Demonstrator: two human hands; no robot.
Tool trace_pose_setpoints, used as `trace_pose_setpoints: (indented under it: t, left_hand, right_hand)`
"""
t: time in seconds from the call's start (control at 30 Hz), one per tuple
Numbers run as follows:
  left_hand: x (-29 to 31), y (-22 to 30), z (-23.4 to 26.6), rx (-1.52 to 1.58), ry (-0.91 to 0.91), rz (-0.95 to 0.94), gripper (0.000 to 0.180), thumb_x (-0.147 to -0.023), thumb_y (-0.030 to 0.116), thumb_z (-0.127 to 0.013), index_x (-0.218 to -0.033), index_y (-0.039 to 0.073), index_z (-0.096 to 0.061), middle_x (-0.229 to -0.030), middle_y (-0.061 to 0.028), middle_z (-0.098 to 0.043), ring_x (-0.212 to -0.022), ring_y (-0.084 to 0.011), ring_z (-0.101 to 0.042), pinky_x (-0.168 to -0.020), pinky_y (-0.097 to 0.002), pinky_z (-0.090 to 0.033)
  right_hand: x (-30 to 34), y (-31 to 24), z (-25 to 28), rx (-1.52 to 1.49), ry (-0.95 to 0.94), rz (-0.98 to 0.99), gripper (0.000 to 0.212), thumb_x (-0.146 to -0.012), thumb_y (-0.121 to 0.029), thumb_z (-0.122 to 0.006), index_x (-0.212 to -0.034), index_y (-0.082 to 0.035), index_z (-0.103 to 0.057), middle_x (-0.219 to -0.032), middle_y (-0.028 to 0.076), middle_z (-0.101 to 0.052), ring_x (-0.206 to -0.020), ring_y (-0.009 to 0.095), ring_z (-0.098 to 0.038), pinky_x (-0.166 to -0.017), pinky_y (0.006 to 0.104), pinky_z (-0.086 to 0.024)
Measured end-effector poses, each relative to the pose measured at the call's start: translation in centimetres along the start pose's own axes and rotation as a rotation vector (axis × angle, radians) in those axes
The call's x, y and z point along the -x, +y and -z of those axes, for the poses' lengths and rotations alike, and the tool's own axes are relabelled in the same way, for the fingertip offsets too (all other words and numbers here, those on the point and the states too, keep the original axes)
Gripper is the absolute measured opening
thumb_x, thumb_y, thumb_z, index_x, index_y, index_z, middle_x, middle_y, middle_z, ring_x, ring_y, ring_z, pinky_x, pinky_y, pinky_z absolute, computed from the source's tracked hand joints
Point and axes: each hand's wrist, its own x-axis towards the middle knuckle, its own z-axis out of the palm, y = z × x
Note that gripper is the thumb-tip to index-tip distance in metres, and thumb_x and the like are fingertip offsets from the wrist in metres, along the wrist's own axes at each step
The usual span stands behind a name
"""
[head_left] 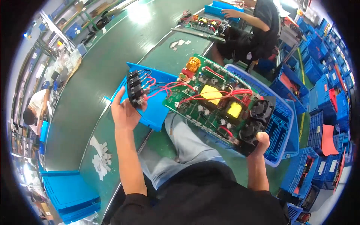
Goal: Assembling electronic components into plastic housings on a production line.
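Observation:
A green circuit board (195,108) with yellow transformers, a copper coil and red wires is held in the air in front of me. My right hand (258,145) grips its right end, thumb on one of two black cooling fans (248,132). My left hand (126,112) is closed round a black block of sockets (134,87), joined to the board by red and black wires. Below the block and the board's left end lies a bent blue metal panel (152,112), partly hidden by them.
A blue crate (279,137) stands under the board's right side. White paper scraps (100,158) lie on the green bench (80,108), with stacked blue panels (71,191) at near left. A co-worker (258,33) sits ahead by another board (204,23). More blue crates line the right.

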Motion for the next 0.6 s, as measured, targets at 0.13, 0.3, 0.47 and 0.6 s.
trace_pose_setpoints:
  t: [0.13, 0.3, 0.47, 0.6]
  left_hand:
    - [2.7, -1.6, 2.0, -0.05, -0.196, -0.11, 0.07, -0.095, 0.054, -0.037, -0.129, -0.007, -0.048, -0.123, -0.0251, -0.057, -0.103, -0.0305, -0.062, -0.081, -0.0371, -0.053]
    - [7.8, -7.9, 0.0, -0.799, 0.422, -0.698, 0.062, -0.098, 0.05, -0.036, -0.125, -0.004, -0.05, -0.112, -0.0203, -0.061, -0.096, -0.0282, -0.061, -0.079, -0.0321, -0.048]
    - [17.3, -14.8, -4.3, -0.969, -0.021, -1.023, 0.039, -0.098, 0.033, -0.036, -0.099, -0.001, -0.056, -0.09, -0.0132, -0.06, -0.079, -0.0185, -0.055, -0.068, -0.0271, -0.041]
    - [12.1, -21.6, -5.9, -0.826, 0.227, -0.675, 0.053, -0.1, 0.043, -0.033, -0.124, -0.002, -0.048, -0.114, -0.0126, -0.058, -0.105, -0.0227, -0.056, -0.086, -0.0336, -0.043]
  right_hand:
    - [0.6, -0.7, -5.0, -0.01, -0.089, -0.009, 0.073, -0.072, -0.034, -0.059, -0.132, 0.003, -0.042, -0.119, 0.017, -0.059, -0.1, 0.03, -0.061, -0.087, 0.0403, -0.052]
    - [2.1, -1.0, -4.8, 0.051, -0.124, -0.002, 0.073, -0.073, -0.037, -0.057, -0.131, 0.005, -0.043, -0.118, 0.018, -0.059, -0.101, 0.031, -0.062, -0.088, 0.0424, -0.052]
    - [2.6, -1.1, -5.2, 0.12, -0.156, 0.083, 0.063, -0.074, -0.036, -0.057, -0.122, 0.004, -0.049, -0.105, 0.016, -0.063, -0.086, 0.028, -0.064, -0.076, 0.0383, -0.055]
    - [2.5, -0.8, -4.2, 0.129, -0.184, 0.101, 0.058, -0.077, -0.037, -0.056, -0.117, 0.005, -0.052, -0.101, 0.014, -0.064, -0.084, 0.024, -0.064, -0.071, 0.0351, -0.055]
